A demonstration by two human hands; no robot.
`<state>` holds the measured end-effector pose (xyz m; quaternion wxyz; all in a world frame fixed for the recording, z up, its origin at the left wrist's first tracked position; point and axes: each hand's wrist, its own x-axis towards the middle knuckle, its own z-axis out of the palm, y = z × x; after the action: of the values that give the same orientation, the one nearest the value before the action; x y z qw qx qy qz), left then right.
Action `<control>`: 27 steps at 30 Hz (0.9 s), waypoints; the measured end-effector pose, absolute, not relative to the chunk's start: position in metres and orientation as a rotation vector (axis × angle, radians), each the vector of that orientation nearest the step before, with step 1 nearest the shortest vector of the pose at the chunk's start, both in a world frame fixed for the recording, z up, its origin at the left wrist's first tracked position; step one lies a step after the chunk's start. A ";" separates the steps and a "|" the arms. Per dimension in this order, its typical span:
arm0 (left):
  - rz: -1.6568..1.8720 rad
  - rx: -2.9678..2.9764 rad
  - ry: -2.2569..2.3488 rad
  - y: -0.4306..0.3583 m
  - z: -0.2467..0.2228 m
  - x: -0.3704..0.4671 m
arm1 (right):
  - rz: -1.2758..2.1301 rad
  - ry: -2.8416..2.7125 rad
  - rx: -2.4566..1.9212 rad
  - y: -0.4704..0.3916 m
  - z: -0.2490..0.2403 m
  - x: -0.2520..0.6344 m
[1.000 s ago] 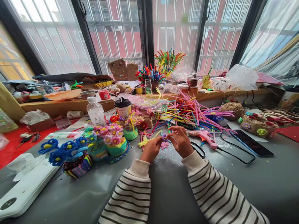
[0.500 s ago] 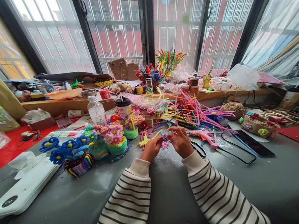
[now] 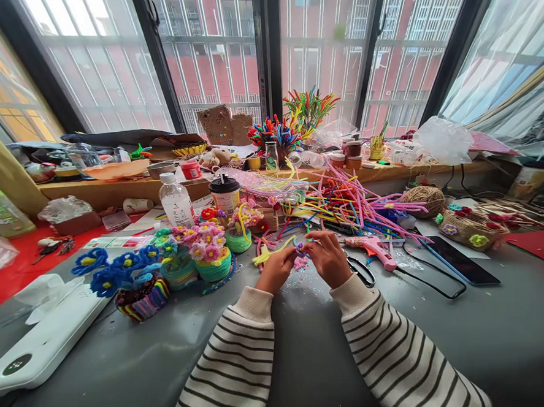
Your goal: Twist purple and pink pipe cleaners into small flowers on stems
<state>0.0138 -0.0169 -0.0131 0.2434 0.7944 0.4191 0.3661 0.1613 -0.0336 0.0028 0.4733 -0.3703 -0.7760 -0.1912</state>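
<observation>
Between my fingertips is a small purple pipe cleaner (image 3: pixel 299 248), bent into loops. My left hand (image 3: pixel 276 268) pinches it from the left, thumb and index finger together. From the other side my right hand (image 3: pixel 327 256) grips it with the fingertips, its other fingers curled. Just below lies a pink pipe-cleaner piece (image 3: pixel 300 262), partly hidden by the hands. Beside my left hand is a yellow piece (image 3: pixel 265 255) with a pale strand. A pink glue gun (image 3: pixel 371 250) rests to the right of my right hand, and black-handled scissors (image 3: pixel 363 273) lie close by.
Pots of fuzzy flowers (image 3: pixel 209 250) and a blue-flowered pot (image 3: pixel 139 294) stand on the left, near a white device (image 3: pixel 54 333). Loose pipe cleaners (image 3: pixel 345 202) are heaped behind my hands. A phone (image 3: pixel 462 259), a twine ball (image 3: pixel 423 200) and the glue gun's cable lie right.
My right hand's fingers have shifted very slightly around the purple pipe cleaner. Both hands otherwise stay in the same place.
</observation>
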 end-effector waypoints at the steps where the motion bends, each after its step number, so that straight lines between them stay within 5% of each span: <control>1: 1.003 2.174 1.140 -0.017 -0.014 0.014 | -0.468 -1.898 -0.906 -0.034 0.003 0.161; 27: 0.982 2.191 1.165 -0.016 -0.013 0.014 | -0.466 -1.914 -0.907 -0.033 0.003 0.159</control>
<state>0.0138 -0.0164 -0.0129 0.2343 0.7983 0.4242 0.3576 0.1594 -0.0333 0.0031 0.4674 -0.3697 -0.7802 -0.1900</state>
